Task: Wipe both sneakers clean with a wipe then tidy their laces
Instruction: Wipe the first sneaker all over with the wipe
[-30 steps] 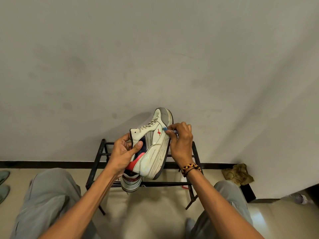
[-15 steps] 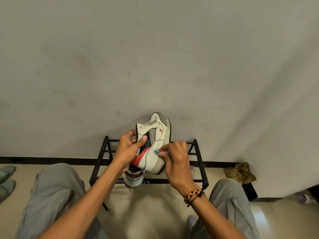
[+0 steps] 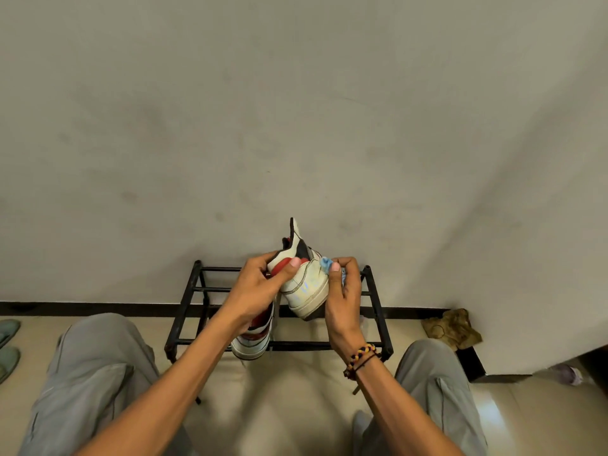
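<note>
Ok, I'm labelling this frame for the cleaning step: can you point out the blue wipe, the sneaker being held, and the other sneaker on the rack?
blue wipe [image 3: 325,262], head view, bunched tip above the right thumb.
held sneaker [image 3: 307,286], head view, white heel side panel.
other sneaker [image 3: 251,347], head view, white sole edge.

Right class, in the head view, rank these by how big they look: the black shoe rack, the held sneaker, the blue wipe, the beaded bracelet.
1. Black shoe rack
2. Held sneaker, though it is nearer the camera than the rack
3. Beaded bracelet
4. Blue wipe, partly hidden in the right hand, so the last two are uncertain
</note>
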